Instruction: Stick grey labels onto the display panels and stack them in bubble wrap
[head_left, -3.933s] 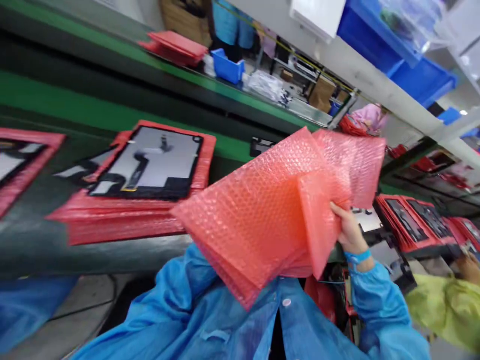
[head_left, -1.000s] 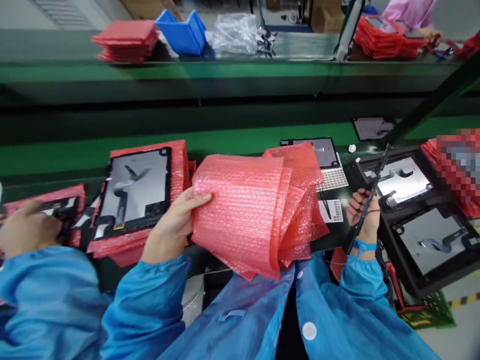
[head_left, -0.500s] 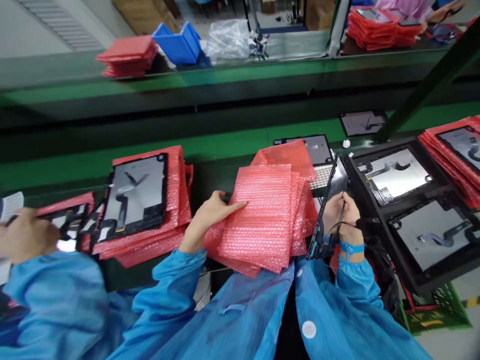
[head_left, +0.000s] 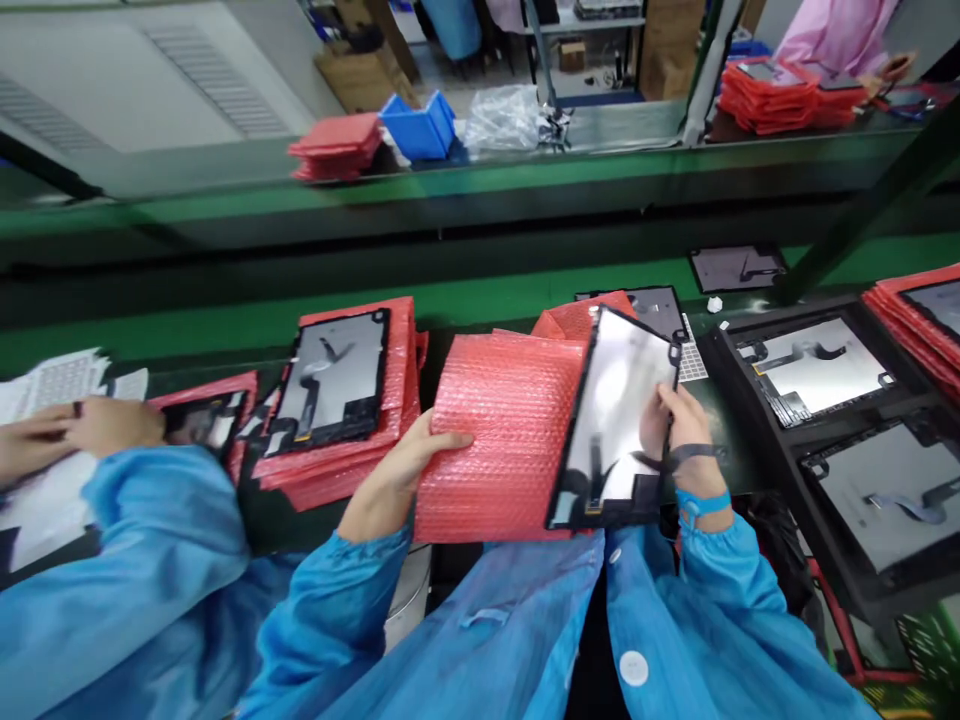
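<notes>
My left hand [head_left: 401, 470] grips the left edge of a stack of red bubble-wrap bags [head_left: 499, 440] lying on the bench edge in front of me. My right hand [head_left: 671, 425] holds a flat screen panel [head_left: 615, 420] with a black frame and grey back by its right side. The panel is tilted over the right part of the bag stack. A dark ribbon cable runs from the panel past my right wrist, which wears a blue strap.
To the left, another panel [head_left: 337, 380] lies on a pile of red bags [head_left: 390, 420]. A co-worker's hands [head_left: 82, 425] work at far left. A black tray [head_left: 855, 420] with two panels sits at right. The green conveyor belt [head_left: 480, 300] runs behind.
The bag stack came down flat onto the bench edge. My right hand swung the panel from edge-on to face-up and moved it left over the stack.
</notes>
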